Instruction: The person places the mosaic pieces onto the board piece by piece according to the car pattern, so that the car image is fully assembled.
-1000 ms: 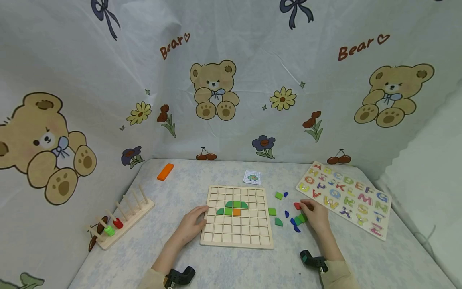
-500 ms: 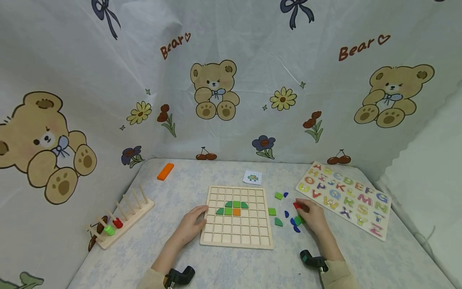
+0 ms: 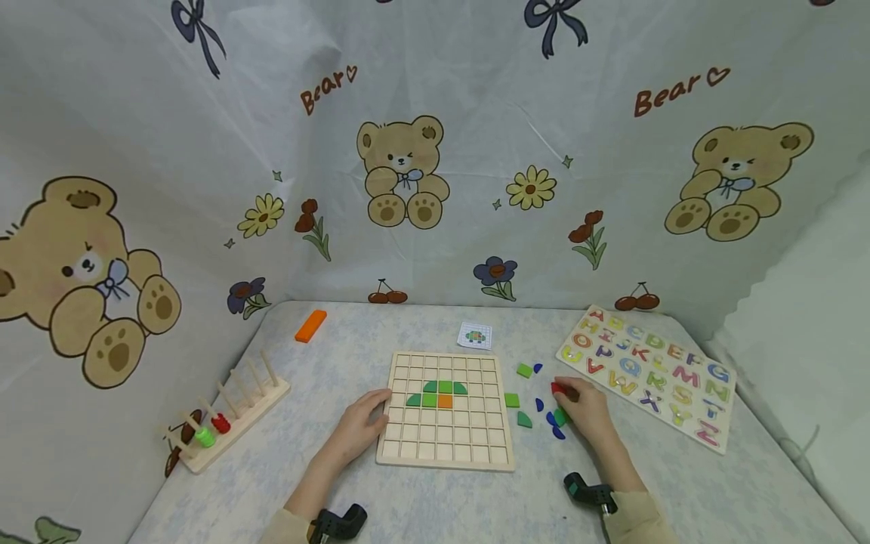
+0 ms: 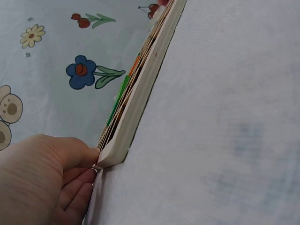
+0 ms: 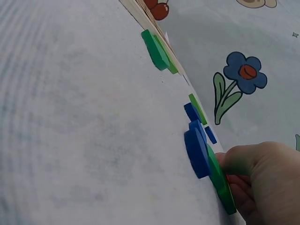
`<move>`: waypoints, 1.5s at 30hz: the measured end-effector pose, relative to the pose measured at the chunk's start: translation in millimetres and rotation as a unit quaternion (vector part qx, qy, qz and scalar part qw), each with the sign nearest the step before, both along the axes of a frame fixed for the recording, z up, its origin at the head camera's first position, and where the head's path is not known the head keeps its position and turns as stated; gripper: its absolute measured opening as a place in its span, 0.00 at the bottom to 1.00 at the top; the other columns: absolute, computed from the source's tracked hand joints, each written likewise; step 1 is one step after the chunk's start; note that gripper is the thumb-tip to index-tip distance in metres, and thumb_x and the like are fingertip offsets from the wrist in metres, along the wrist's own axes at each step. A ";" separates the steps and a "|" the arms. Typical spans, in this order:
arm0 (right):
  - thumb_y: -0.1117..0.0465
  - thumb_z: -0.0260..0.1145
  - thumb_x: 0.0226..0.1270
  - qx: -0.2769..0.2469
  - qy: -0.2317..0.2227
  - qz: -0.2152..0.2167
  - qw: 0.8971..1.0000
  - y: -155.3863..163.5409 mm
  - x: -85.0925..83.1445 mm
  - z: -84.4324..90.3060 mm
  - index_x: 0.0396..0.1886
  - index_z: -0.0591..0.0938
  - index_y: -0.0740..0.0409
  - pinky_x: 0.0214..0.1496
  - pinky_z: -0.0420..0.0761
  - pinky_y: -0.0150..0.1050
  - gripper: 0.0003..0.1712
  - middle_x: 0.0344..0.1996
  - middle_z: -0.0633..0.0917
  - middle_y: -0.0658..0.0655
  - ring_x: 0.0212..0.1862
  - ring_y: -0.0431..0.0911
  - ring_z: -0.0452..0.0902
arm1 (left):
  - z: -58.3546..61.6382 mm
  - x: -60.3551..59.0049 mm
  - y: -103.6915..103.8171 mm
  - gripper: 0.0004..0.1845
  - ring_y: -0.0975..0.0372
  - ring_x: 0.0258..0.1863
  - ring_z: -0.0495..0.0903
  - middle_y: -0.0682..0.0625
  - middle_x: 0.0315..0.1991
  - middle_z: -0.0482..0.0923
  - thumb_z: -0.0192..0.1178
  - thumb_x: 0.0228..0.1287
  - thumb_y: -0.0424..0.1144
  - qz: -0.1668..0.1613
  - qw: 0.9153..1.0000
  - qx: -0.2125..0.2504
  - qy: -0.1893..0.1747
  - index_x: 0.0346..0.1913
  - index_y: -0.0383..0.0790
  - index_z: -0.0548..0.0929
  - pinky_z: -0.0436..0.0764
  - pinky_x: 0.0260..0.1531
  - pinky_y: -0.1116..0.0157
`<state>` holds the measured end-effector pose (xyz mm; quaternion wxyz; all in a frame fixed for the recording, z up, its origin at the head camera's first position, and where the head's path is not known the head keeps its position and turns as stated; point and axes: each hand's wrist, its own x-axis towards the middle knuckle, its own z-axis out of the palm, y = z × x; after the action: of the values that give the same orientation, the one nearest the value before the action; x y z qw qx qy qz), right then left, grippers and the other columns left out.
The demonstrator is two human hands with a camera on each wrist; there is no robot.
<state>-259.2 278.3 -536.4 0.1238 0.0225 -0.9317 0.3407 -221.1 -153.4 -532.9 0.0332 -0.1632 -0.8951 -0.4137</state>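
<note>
Left grip (image 3: 356, 427): nearly closed, pinching the wooden grid board (image 3: 445, 439) at its nine o'clock edge.
Right grip (image 3: 585, 408): closed to a narrow pinch, holding a red piece (image 3: 555, 387).
Red piece: toward three o'clock from the board, near a dark green piece (image 3: 560, 416) at six o'clock.

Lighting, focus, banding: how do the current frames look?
Head: soft, fairly even light, small white printed paper card lacks fine detail; left wrist: pale mottled tabletop blurred at right, square wooden grid board crisper along its edge; right wrist: faint stripes on the tabletop at far left.
</note>
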 end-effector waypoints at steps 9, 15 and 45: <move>0.67 0.64 0.63 -0.002 -0.005 0.013 1.000 -2.2 -0.6 1.5 0.55 0.79 0.65 0.51 0.76 0.53 0.20 0.50 0.79 0.65 0.50 0.57 0.75 | -0.5 -0.5 -0.2 0.24 0.50 0.64 0.64 0.41 0.63 0.68 0.58 0.65 0.31 0.002 1.000 -0.005 0.007 0.63 0.31 0.71 0.65 0.62 0.51; 0.66 0.64 0.62 -0.004 0.002 0.007 1.000 -2.2 -1.3 -0.2 0.53 0.80 0.64 0.51 0.76 0.53 0.18 0.48 0.80 0.64 0.50 0.57 0.75 | -1.5 -0.2 -0.5 0.24 0.49 0.64 0.65 0.41 0.63 0.69 0.58 0.64 0.31 -0.001 1.000 -0.002 0.012 0.63 0.32 0.72 0.65 0.62 0.50; 0.63 0.65 0.63 -0.042 0.007 0.021 0.999 -25.9 7.6 51.4 0.52 0.79 0.66 0.51 0.76 0.53 0.19 0.48 0.80 0.64 0.50 0.58 0.74 | -2.8 -1.1 -0.6 0.24 0.49 0.64 0.65 0.41 0.63 0.68 0.58 0.64 0.30 0.001 1.000 0.005 0.013 0.63 0.32 0.72 0.65 0.62 0.51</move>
<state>-251.6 252.4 -485.0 0.1239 0.0393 -0.9152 0.3815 -222.2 -154.0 -535.7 0.0457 -0.1675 -0.8925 -0.4162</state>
